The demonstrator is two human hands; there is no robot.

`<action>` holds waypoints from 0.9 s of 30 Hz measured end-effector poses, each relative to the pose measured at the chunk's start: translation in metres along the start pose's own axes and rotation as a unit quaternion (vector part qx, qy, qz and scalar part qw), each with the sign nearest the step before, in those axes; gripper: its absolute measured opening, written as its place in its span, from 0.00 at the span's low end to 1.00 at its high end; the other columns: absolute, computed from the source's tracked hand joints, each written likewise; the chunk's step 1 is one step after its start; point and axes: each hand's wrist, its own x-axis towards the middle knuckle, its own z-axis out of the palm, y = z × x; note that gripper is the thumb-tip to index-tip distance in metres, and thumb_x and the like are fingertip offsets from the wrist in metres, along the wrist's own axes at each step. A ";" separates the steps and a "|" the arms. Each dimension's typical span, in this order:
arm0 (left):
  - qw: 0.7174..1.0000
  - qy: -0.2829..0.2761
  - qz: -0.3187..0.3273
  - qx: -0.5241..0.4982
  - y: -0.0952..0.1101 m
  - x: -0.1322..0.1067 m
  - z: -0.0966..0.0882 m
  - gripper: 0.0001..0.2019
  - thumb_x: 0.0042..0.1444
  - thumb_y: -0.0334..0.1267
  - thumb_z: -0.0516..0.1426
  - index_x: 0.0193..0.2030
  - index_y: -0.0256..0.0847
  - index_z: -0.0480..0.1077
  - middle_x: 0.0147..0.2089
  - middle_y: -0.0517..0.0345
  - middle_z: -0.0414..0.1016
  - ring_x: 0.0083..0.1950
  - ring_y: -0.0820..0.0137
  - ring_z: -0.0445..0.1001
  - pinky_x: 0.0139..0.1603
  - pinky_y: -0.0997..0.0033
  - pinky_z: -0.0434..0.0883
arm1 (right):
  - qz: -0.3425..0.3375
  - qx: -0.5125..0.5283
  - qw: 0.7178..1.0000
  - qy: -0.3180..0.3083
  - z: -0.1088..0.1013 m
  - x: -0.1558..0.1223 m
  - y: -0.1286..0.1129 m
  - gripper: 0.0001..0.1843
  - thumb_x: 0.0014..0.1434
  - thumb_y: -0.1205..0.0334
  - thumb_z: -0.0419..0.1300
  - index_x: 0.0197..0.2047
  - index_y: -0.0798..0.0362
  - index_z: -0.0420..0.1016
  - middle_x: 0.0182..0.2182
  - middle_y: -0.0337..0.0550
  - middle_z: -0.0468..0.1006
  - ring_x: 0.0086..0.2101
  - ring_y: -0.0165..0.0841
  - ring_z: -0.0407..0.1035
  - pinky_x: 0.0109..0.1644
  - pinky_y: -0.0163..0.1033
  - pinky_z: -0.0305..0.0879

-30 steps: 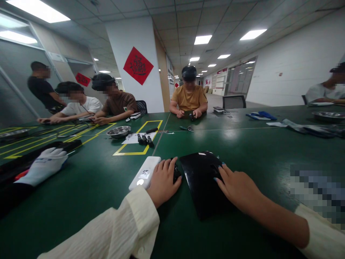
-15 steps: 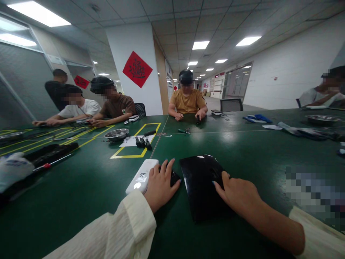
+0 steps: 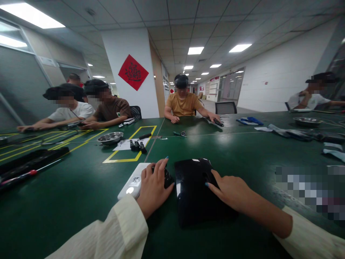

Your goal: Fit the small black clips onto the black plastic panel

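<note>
My left hand (image 3: 155,189) lies over a small black object (image 3: 168,178) with a bumpy surface, index finger and thumb on either side of it. My palm hides most of it, and its kind is unclear. Tucked against that hand on the left is a white power bank (image 3: 132,182) with a number label and a lit round spot. To the right, a glossy black panel (image 3: 191,201), slightly curved, lies on the table. My right hand (image 3: 229,189) is closed at its upper right part, thumb on top near a dark slot-like spot; the other fingers are mostly hidden.
On the green table (image 3: 88,201) are a metal bowl (image 3: 110,137), black parts (image 3: 138,146) on white paper, pliers (image 3: 180,133) and a long screwdriver (image 3: 33,172) by a dark tray. Several people sit around it. Cloths (image 3: 291,131) and another bowl (image 3: 307,122) lie at right.
My view has swung slightly to the right. Both hands stay on the same things. The person opposite has reached sideways, placing a hand by a dark item to the right.
</note>
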 end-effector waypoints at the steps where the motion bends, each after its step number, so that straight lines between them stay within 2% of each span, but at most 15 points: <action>1: 1.000 0.007 0.012 0.003 0.001 0.000 -0.001 0.36 0.49 0.42 0.56 0.64 0.41 0.46 0.60 0.48 0.60 0.56 0.51 0.57 0.54 0.50 0.58 | -0.003 0.002 1.000 0.000 0.000 0.000 0.000 0.34 0.61 0.44 0.37 0.60 0.61 0.58 0.34 0.57 0.77 0.35 0.46 0.73 0.36 0.48 0.66; 6: 0.996 0.047 0.073 0.022 0.003 -0.002 -0.004 0.31 0.51 0.40 0.56 0.62 0.42 0.51 0.61 0.48 0.60 0.57 0.51 0.57 0.52 0.50 0.59 | 0.001 -0.002 1.000 -0.005 -0.003 -0.001 -0.001 0.32 0.62 0.46 0.39 0.59 0.60 0.60 0.35 0.57 0.78 0.36 0.47 0.73 0.36 0.48 0.66; 11: 0.981 0.146 0.128 0.025 0.003 -0.003 -0.004 0.25 0.51 0.38 0.58 0.57 0.41 0.58 0.58 0.46 0.64 0.57 0.51 0.59 0.50 0.51 0.60 | 0.000 -0.013 1.000 0.004 -0.005 0.000 -0.001 0.29 0.61 0.47 0.41 0.55 0.58 0.64 0.34 0.56 0.78 0.35 0.47 0.73 0.35 0.48 0.65; 13: 0.974 0.167 0.154 0.010 0.004 -0.004 -0.005 0.24 0.51 0.38 0.58 0.55 0.42 0.58 0.58 0.45 0.64 0.58 0.50 0.59 0.50 0.50 0.60 | 0.000 -0.022 0.999 0.024 -0.006 0.000 -0.002 0.27 0.62 0.48 0.41 0.53 0.57 0.66 0.33 0.55 0.78 0.33 0.47 0.74 0.33 0.46 0.65; 16: 0.963 0.176 0.203 -0.030 0.005 -0.006 -0.007 0.24 0.51 0.37 0.59 0.54 0.45 0.57 0.57 0.46 0.65 0.59 0.50 0.58 0.50 0.49 0.60 | 0.001 -0.013 0.996 0.085 -0.008 0.001 -0.005 0.25 0.63 0.50 0.40 0.51 0.55 0.67 0.31 0.53 0.78 0.31 0.43 0.73 0.31 0.42 0.62; 19: 0.941 0.178 0.273 -0.089 0.006 -0.008 -0.009 0.25 0.50 0.37 0.61 0.53 0.48 0.55 0.56 0.49 0.66 0.60 0.52 0.58 0.50 0.51 0.61 | -0.061 0.079 0.988 0.121 -0.010 -0.001 -0.012 0.23 0.62 0.49 0.43 0.54 0.51 0.63 0.27 0.45 0.76 0.28 0.36 0.71 0.30 0.37 0.59; 21: 0.923 0.175 0.317 -0.129 0.005 -0.009 -0.010 0.25 0.50 0.36 0.61 0.52 0.49 0.54 0.55 0.51 0.66 0.60 0.54 0.58 0.50 0.52 0.63 | -0.131 0.189 0.969 0.088 -0.010 -0.004 -0.018 0.22 0.61 0.51 0.47 0.55 0.50 0.61 0.23 0.39 0.73 0.25 0.31 0.68 0.28 0.34 0.57; 23: 0.900 0.172 0.369 -0.156 0.002 -0.010 -0.010 0.24 0.51 0.36 0.60 0.51 0.52 0.55 0.54 0.56 0.66 0.61 0.55 0.57 0.49 0.54 0.64 | -0.190 0.305 0.933 0.031 -0.009 -0.008 -0.025 0.23 0.60 0.52 0.50 0.57 0.52 0.59 0.23 0.36 0.72 0.24 0.27 0.65 0.27 0.31 0.56; 25: 0.866 0.184 0.439 -0.155 -0.001 -0.012 -0.009 0.21 0.51 0.35 0.60 0.49 0.57 0.58 0.54 0.63 0.67 0.62 0.56 0.57 0.49 0.56 0.65 | -0.232 0.386 0.893 -0.011 -0.008 -0.012 -0.031 0.27 0.58 0.52 0.53 0.58 0.53 0.56 0.28 0.38 0.73 0.26 0.27 0.65 0.28 0.30 0.58; 27: 0.830 0.207 0.501 -0.130 -0.002 -0.013 -0.008 0.17 0.49 0.35 0.60 0.44 0.58 0.61 0.52 0.70 0.67 0.62 0.58 0.58 0.50 0.59 0.65 | -0.271 0.420 0.866 -0.026 -0.006 -0.014 -0.035 0.32 0.54 0.52 0.58 0.59 0.52 0.55 0.36 0.42 0.74 0.31 0.28 0.67 0.31 0.31 0.61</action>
